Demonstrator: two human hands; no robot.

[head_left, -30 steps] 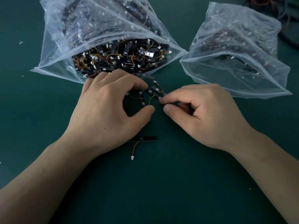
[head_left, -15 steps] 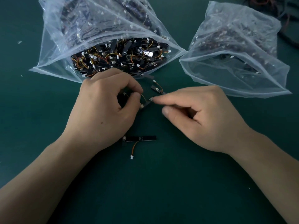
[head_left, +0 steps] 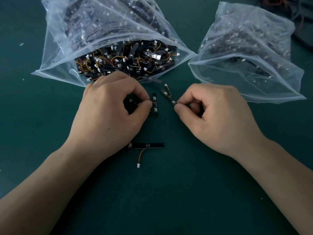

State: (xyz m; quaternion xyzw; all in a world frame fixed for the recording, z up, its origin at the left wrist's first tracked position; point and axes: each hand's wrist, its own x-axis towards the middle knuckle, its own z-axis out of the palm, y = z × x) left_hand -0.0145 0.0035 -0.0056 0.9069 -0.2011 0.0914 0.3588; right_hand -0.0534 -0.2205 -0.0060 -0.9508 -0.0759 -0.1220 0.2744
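My left hand (head_left: 108, 116) pinches, between thumb and forefinger, the thin wire of a small black circuit strip (head_left: 155, 106) that lies upright just right of its fingertips. My right hand (head_left: 215, 116) pinches the near end of a second black strip (head_left: 168, 97), which slants up to the left with an orange wire and white plug. A third black strip (head_left: 147, 145) with an orange wire and white connector lies flat on the green mat between my wrists.
A large clear plastic bag (head_left: 67, 53), open toward me and full of black strips with wires, lies behind my left hand. A second clear bag (head_left: 254, 68), partly filled, lies at the back right. Dark cables (head_left: 303, 31) cross the top right corner.
My two hands have drawn apart. The tangled strips between them have separated, one staying with each hand. The strip by my wrists has not moved.
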